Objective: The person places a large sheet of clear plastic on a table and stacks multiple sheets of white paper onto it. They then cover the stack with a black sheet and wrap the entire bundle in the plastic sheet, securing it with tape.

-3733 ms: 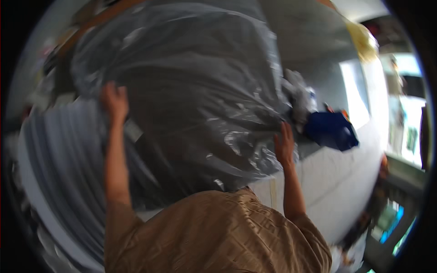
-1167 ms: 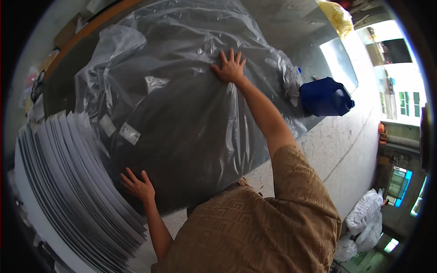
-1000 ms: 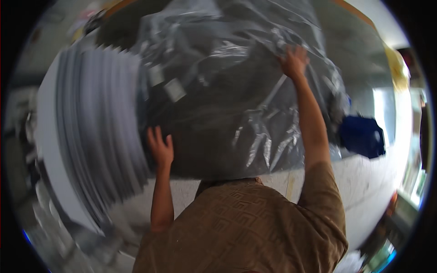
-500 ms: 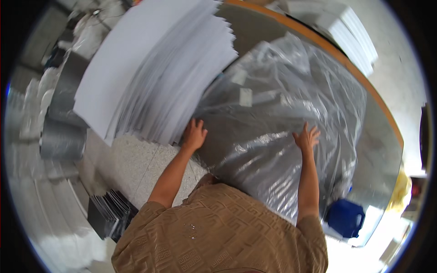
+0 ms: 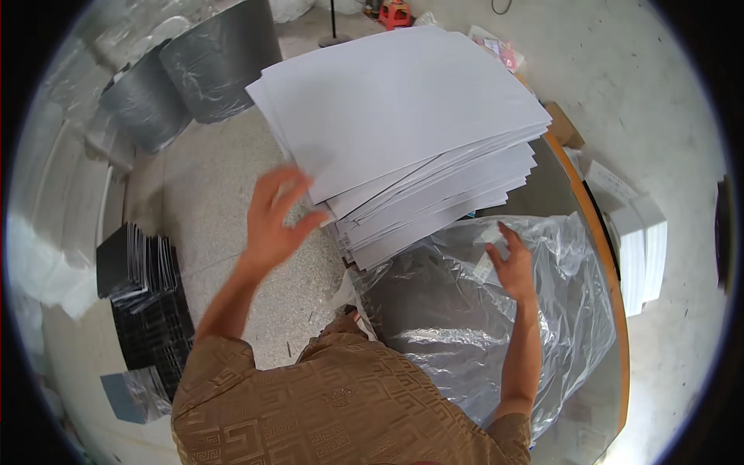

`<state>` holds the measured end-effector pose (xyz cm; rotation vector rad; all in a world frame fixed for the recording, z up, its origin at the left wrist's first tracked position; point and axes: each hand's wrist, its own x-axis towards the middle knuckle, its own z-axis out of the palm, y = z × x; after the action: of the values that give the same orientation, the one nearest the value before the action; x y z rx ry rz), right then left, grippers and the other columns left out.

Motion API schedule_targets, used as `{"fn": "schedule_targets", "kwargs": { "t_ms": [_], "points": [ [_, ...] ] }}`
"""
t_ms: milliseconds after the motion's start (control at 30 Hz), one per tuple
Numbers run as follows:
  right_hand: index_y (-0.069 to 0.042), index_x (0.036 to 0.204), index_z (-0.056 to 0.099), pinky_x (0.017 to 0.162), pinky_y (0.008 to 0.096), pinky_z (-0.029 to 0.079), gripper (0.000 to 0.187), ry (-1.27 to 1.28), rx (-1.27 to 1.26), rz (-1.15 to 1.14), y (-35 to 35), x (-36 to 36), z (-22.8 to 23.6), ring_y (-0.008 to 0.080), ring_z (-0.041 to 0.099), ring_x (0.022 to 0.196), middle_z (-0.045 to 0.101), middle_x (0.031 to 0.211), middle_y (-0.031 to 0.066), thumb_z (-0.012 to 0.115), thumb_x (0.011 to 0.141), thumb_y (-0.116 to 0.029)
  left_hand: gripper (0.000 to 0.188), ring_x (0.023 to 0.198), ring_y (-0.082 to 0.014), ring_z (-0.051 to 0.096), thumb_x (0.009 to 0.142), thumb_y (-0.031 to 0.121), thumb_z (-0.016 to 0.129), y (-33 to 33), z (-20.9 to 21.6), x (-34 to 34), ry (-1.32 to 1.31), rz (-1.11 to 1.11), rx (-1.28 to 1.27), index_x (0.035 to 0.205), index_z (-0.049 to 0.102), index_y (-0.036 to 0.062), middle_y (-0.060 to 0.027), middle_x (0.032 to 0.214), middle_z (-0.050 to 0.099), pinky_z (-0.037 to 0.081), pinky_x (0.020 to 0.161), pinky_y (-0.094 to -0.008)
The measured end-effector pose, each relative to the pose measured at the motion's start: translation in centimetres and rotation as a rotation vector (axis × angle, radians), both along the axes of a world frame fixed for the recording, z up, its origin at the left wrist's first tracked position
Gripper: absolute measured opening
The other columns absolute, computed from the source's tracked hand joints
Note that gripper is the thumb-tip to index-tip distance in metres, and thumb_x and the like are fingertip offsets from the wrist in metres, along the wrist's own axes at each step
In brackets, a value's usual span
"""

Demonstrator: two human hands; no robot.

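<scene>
Someone's wearing a brown shirt [image 5: 333, 426] patterned all over with angular, maze-like lines. The short sleeves [image 5: 213, 368] match.

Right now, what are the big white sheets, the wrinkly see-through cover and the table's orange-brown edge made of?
White sheets: maybe card or thin foam board, matte, with dull faces and crisp edges. See-through cover: most likely thin plastic film, glossy, because it crinkles and shines. Table's orange-brown edge: perhaps wood, judging by colour; finish unclear.

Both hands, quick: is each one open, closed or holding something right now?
Left hand: open, holding nothing, beside the stack of white sheets.
Right hand: open, slightly curled, over the clear plastic; whether it touches cannot be told.
</scene>
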<state>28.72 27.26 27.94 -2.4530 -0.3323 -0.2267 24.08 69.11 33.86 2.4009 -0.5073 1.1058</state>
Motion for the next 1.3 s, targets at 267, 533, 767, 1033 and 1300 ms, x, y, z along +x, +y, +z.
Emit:
{"fn": "schedule_targets", "kwargs": {
  "t_ms": [267,533,767,1033,1300],
  "points": [
    [0.002,0.123,0.055,0.090,0.0351,0.047,0.045,0.251,0.290,0.368,6.6,-1.2,1.0,0.0286,0.061,0.107,0.063,0.114,0.0190,0.068,0.086,-0.020,0.032,0.106,-0.0279,0.060,0.081,0.017,0.068,1.2,3.6,1.9,0.311,0.017,0.653,0.107,0.060,-0.0004,-0.0143,0.116,0.059,0.053,0.082,-0.0347],
    [0.006,0.141,0.024,0.095,0.0519,0.045,0.078,0.715,1.369,0.622,7.9,-0.5,5.6,0.0355,0.052,0.117,0.050,0.127,0.0234,0.055,0.091,-0.046,0.012,0.096,-0.0305,0.065,0.086,0.004,0.060,-1.6,10.0,3.5,-0.402,-0.105,0.504,0.094,0.057,-0.0043,-0.0175,0.104,0.061,0.058,0.067,-0.0326],
    [0.003,0.134,0.034,0.099,0.0495,0.042,0.073,0.454,2.001,0.362,0.0,1.7,11.2,0.0342,0.052,0.116,0.053,0.123,0.0181,0.049,0.091,-0.053,0.006,0.096,-0.0318,0.065,0.085,-0.001,0.053,-14.0,7.0,-4.3,-0.565,-0.525,0.529,0.089,0.049,-0.0037,-0.0175,0.098,0.061,0.060,0.062,-0.0319],
    [0.000,0.128,0.045,0.098,0.0428,0.046,0.050,-0.338,1.828,-0.557,-17.4,-18.2,5.4,0.0293,0.055,0.113,0.055,0.123,0.0155,0.049,0.095,-0.037,0.012,0.095,-0.0279,0.065,0.079,0.005,0.057,-20.1,0.2,-4.5,-0.558,-1.338,0.297,0.084,0.046,0.0026,-0.0119,0.091,0.059,0.057,0.067,-0.0315],
    [-0.008,0.134,0.042,0.110,0.0407,0.031,0.051,-0.345,2.062,-0.983,-10.2,-37.2,-14.5,0.0243,0.044,0.125,0.048,0.135,0.0067,0.047,0.096,-0.041,0.024,0.125,-0.0386,0.042,0.083,0.009,0.063,-22.5,-17.4,-5.8,0.381,-1.059,-0.123,0.104,0.055,0.0000,-0.0224,0.129,0.039,0.039,0.099,-0.0483]
  ]
}}
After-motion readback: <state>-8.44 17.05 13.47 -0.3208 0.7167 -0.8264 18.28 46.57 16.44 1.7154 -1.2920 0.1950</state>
